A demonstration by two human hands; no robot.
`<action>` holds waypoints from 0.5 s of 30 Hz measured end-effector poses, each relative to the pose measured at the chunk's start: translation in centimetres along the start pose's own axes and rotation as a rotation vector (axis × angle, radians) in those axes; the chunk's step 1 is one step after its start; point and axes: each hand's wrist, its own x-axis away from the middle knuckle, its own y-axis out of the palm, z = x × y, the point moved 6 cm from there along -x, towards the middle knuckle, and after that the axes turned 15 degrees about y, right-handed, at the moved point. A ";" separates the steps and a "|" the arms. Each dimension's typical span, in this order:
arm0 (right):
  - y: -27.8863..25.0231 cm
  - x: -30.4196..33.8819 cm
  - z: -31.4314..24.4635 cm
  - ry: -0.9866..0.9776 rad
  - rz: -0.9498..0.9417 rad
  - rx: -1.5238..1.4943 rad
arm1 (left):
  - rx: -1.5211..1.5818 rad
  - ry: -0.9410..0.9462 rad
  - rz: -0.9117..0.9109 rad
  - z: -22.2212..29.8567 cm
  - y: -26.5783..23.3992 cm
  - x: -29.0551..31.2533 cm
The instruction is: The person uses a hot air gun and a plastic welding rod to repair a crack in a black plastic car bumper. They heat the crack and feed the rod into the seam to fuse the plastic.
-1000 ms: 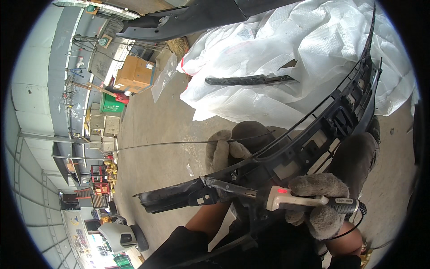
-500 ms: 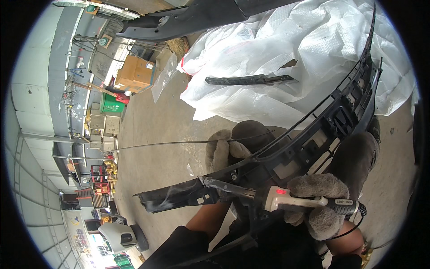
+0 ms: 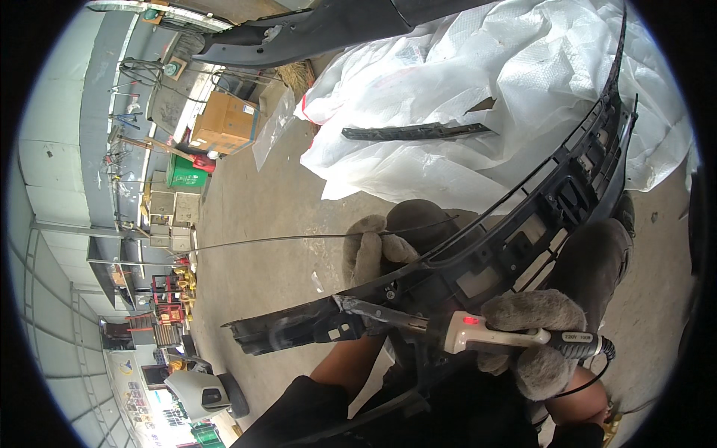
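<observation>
Across my lap lies a long, curved black plastic car trim panel with openings and ribs. My right hand, in a fuzzy grey-brown glove, is closed around the beige handle of a soldering iron with a lit red switch. The iron's metal tip rests on or just above the panel near its left end. My left hand, also gloved, reaches up behind the panel and pinches a long thin dark rod. That rod runs level to the left, above the panel, and its short end passes right of my fingers.
White bubble wrap covers a surface ahead, with a narrow black strip on it. Another large dark panel lies at the top. A cardboard box and green bin stand left. The iron's black cord loops below my right hand.
The wisp of smoke near the panel's left end has thinned. The iron has shifted very slightly to the right; my left hand and the rod stay in place.
</observation>
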 end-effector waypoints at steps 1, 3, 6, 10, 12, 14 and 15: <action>-0.2 0.2 0.0 0.005 0.006 -0.004 | 0.003 -0.007 0.016 0.1 0.2 0.1; -0.2 0.0 -0.6 -0.010 0.050 0.083 | 0.022 -0.018 0.020 0.1 -0.2 0.1; 0.2 -0.5 -2.4 -0.074 0.138 0.229 | 0.055 -0.028 -0.004 -0.2 -1.1 0.0; 0.6 -0.4 -1.0 -0.078 0.013 -0.131 | 0.029 -0.028 0.030 -0.2 -0.3 0.1; 0.5 -0.5 -0.9 -0.102 0.024 -0.032 | -0.005 -0.017 0.042 -0.2 -0.3 0.0; 0.2 -0.2 -0.3 -0.062 0.011 -0.047 | -0.015 -0.012 0.042 -0.1 -0.3 0.0; -0.1 0.0 0.0 -0.086 0.034 -0.055 | -0.016 -0.002 0.033 0.0 -0.4 0.0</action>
